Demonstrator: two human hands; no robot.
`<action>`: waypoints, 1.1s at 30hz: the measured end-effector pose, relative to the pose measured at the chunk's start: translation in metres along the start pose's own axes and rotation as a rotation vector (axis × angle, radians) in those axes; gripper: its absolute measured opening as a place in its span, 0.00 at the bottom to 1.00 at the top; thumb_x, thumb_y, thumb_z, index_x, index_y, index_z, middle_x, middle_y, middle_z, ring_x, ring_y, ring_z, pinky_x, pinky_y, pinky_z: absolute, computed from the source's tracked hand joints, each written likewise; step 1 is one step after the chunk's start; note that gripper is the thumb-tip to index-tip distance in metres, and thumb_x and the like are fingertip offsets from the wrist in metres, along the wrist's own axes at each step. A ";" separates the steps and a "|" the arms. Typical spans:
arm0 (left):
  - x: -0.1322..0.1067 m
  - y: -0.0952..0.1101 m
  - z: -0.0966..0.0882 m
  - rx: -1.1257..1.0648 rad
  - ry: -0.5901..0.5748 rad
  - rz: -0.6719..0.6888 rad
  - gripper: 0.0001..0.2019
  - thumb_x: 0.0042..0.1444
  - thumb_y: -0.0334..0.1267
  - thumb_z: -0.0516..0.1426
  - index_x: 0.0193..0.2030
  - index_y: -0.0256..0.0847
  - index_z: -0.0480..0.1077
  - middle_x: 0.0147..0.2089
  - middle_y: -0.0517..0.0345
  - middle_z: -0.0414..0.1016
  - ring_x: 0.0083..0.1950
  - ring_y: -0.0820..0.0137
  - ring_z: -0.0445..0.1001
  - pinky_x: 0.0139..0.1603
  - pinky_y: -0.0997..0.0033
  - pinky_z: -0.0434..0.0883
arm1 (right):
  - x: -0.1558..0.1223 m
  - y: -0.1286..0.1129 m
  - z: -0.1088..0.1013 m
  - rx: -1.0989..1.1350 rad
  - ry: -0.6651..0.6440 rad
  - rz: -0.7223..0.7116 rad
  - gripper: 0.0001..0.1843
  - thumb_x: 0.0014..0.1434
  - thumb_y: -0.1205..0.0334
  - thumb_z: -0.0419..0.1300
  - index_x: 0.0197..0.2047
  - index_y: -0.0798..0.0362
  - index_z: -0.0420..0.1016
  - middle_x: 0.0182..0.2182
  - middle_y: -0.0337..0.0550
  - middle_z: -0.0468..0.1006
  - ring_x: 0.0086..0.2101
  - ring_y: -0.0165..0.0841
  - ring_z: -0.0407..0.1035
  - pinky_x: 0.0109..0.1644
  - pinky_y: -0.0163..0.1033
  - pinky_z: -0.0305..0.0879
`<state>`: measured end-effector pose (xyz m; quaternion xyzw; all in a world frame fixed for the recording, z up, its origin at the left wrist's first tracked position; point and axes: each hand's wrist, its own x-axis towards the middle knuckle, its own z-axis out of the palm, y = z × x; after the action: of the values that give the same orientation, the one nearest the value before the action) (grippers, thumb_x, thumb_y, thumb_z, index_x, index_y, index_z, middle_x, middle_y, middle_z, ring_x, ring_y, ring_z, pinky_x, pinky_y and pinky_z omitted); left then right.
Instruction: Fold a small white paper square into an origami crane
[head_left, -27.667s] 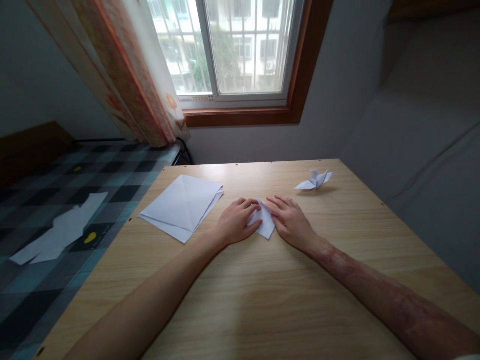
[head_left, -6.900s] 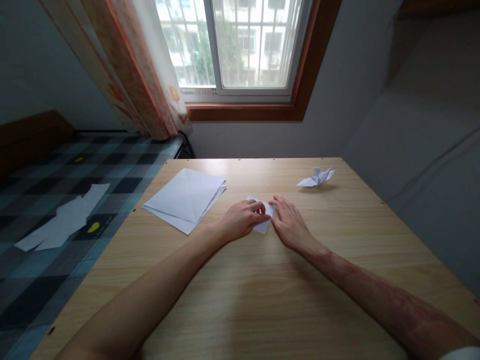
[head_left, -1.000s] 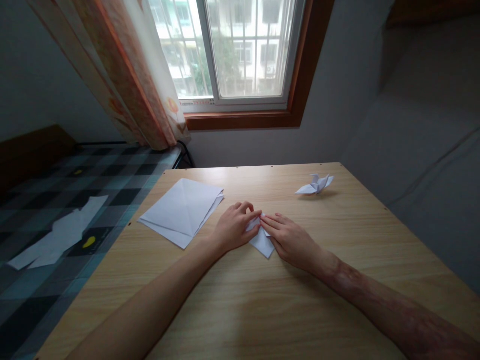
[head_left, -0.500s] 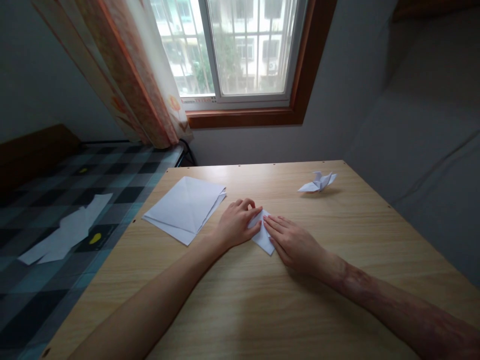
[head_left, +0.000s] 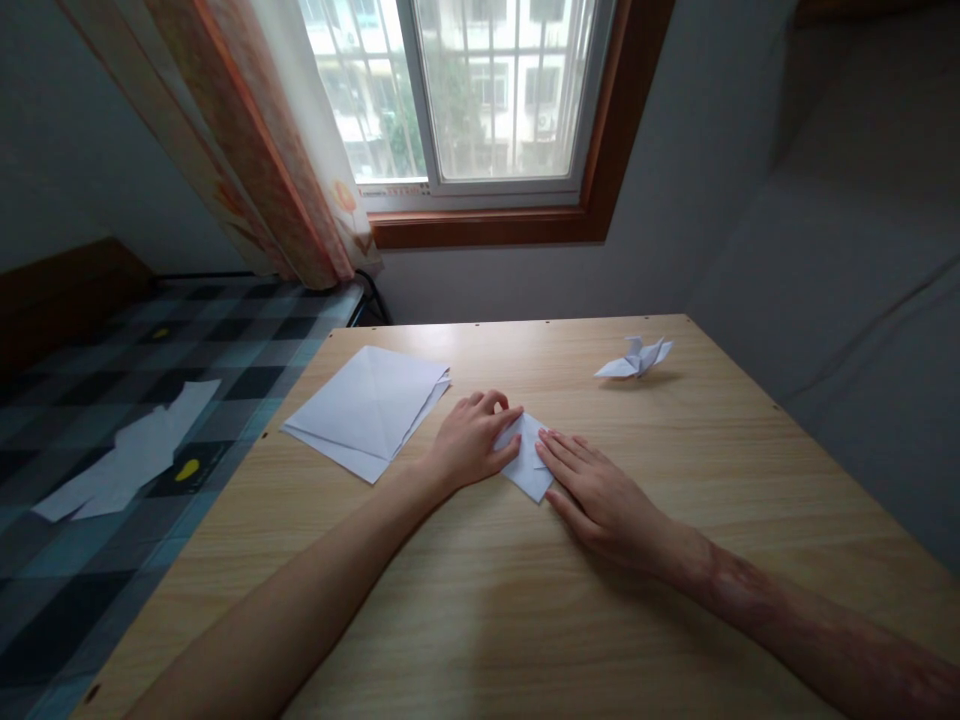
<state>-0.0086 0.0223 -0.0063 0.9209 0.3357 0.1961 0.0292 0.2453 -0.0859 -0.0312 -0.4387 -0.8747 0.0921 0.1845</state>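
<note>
A small folded piece of white paper (head_left: 530, 470) lies on the wooden table, with creases and a pointed lower corner showing. My left hand (head_left: 472, 440) holds its left side: thumb and forefinger press on it, and the other fingers curl in. On the right side, my right hand (head_left: 596, 490) rests with its fingers stretched out flat, fingertips on the paper's right part. These fingers cover some of that edge. A folded paper crane (head_left: 636, 358) with spread wings stands farther back to the right, apart from both hands.
Several larger white paper sheets (head_left: 371, 400) lie stacked at the table's back left. Paper offcuts (head_left: 131, 455) are on the checked bed cover (head_left: 52, 590) beside the wooden table (head_left: 450, 620). A window (head_left: 502, 100) and a curtain (head_left: 262, 150) are beyond.
My right fingers have slid slightly right across the paper, and more of its surface shows. My left hand keeps its place on it. The whole view has shifted a little.
</note>
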 end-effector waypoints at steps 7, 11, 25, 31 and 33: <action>0.001 0.003 -0.001 0.029 -0.004 -0.002 0.18 0.70 0.43 0.60 0.64 0.45 0.78 0.58 0.47 0.78 0.56 0.55 0.77 0.61 0.51 0.76 | 0.000 -0.005 -0.004 -0.084 -0.049 -0.014 0.35 0.79 0.60 0.50 0.84 0.60 0.55 0.81 0.56 0.57 0.80 0.47 0.51 0.83 0.63 0.54; 0.001 0.003 0.001 0.054 0.011 0.020 0.19 0.71 0.42 0.59 0.66 0.43 0.76 0.60 0.46 0.79 0.57 0.55 0.77 0.60 0.50 0.76 | 0.000 -0.007 -0.005 -0.104 -0.047 -0.011 0.35 0.79 0.59 0.50 0.84 0.59 0.55 0.81 0.55 0.57 0.80 0.49 0.51 0.82 0.64 0.54; 0.000 0.001 0.004 0.029 0.026 0.125 0.15 0.74 0.38 0.57 0.62 0.44 0.79 0.59 0.49 0.82 0.55 0.59 0.78 0.57 0.55 0.79 | 0.000 -0.008 -0.005 -0.020 -0.018 0.027 0.39 0.77 0.58 0.55 0.85 0.56 0.51 0.80 0.58 0.60 0.79 0.51 0.53 0.82 0.65 0.54; 0.000 0.001 0.002 0.017 0.030 0.124 0.13 0.73 0.36 0.58 0.58 0.45 0.80 0.57 0.50 0.83 0.55 0.60 0.80 0.57 0.56 0.79 | -0.001 -0.003 -0.006 0.093 0.084 0.058 0.37 0.73 0.62 0.57 0.81 0.63 0.61 0.76 0.65 0.67 0.75 0.51 0.63 0.80 0.61 0.62; 0.000 0.002 0.001 0.014 0.040 0.124 0.12 0.73 0.36 0.58 0.57 0.45 0.81 0.57 0.51 0.84 0.55 0.60 0.80 0.56 0.56 0.80 | -0.001 -0.001 -0.006 0.097 0.105 0.037 0.34 0.74 0.64 0.56 0.80 0.58 0.65 0.75 0.61 0.69 0.74 0.50 0.64 0.79 0.62 0.64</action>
<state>-0.0071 0.0204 -0.0067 0.9361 0.2797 0.2133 0.0038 0.2473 -0.0876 -0.0259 -0.4498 -0.8499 0.1146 0.2496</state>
